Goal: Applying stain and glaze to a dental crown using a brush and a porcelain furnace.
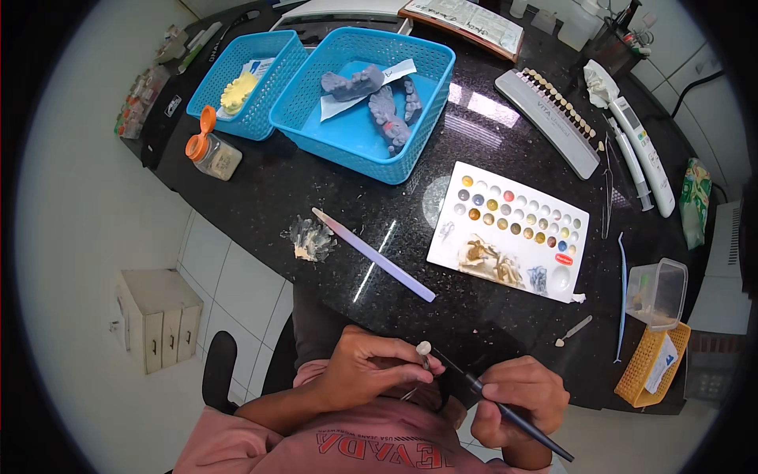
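Left hand (373,366): fingers closed on a metal holder (427,362), whose upper end bears the pale crown-like piece (424,347). Black-handled brush (527,424): long axis slants from upper left to lower right; its tip lies just right of the piece, contact cannot be judged from here. Right hand (524,401): pinches the brush, farther from the piece
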A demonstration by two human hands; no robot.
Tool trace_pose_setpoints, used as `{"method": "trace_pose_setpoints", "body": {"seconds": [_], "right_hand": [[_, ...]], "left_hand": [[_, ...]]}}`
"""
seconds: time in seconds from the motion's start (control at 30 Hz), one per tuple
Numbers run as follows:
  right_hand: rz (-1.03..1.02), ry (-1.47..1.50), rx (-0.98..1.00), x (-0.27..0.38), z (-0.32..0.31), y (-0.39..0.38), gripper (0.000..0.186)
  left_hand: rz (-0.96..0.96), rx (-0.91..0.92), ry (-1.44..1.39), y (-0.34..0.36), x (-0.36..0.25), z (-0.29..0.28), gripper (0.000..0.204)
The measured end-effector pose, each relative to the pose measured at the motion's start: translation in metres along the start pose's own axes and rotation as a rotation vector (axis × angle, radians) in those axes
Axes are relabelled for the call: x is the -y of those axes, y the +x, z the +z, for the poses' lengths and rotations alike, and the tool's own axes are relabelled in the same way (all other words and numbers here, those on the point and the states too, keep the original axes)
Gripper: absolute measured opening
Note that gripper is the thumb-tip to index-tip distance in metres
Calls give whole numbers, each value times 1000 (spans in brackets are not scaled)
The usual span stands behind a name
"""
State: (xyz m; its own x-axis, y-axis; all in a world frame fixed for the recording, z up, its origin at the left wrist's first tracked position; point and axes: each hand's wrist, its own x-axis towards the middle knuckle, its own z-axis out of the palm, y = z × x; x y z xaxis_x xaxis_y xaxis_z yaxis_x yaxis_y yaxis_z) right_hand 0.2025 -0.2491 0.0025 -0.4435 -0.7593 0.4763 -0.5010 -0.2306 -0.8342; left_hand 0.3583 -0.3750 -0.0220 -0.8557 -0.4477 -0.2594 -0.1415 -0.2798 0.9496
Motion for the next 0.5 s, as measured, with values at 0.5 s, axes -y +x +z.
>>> {"method": "trace_pose_setpoints", "body": {"seconds": [0.5], "right_hand": [[-35, 15, 40, -5, -1, 2, 11]], "left_hand": [[26, -6, 9, 0, 4, 2, 9]]}}
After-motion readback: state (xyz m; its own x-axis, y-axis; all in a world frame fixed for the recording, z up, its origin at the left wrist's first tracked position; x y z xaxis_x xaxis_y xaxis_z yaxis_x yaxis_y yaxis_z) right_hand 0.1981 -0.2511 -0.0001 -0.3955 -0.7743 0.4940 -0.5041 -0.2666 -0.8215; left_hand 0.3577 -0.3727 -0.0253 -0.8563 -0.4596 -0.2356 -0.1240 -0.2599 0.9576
